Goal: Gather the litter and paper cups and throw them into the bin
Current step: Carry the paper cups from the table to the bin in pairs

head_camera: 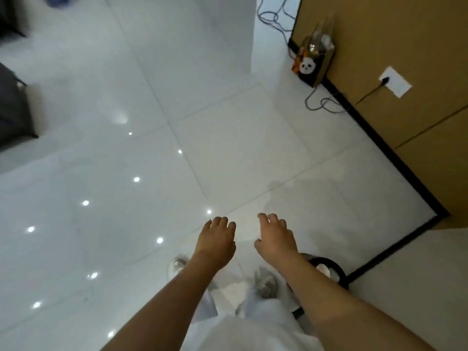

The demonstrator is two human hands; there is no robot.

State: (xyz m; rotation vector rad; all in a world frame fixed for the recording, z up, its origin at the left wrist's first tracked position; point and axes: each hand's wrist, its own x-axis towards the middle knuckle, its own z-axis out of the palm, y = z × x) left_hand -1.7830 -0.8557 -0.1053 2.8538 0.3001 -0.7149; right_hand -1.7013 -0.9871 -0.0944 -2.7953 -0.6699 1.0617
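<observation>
Both my hands reach forward over the white tiled floor and hold nothing. My left hand (216, 240) hangs palm down with loosely curled fingers. My right hand (277, 238) is beside it, fingers relaxed and slightly spread. Under my right forearm a round black-rimmed bin (329, 268) shows partly, with something pale inside. A dark paper bag with a panda face (312, 65) stands against the brown wall at the upper right, stuffed with clear plastic and orange litter. No loose paper cup is visible on the floor.
A brown wall (405, 46) with a black skirting runs down the right, bearing a white socket (395, 82) with a plugged cable. Grey cables (321, 103) lie on the floor near the bag. Dark furniture (15, 107) stands at the left edge. My shoes are below my hands.
</observation>
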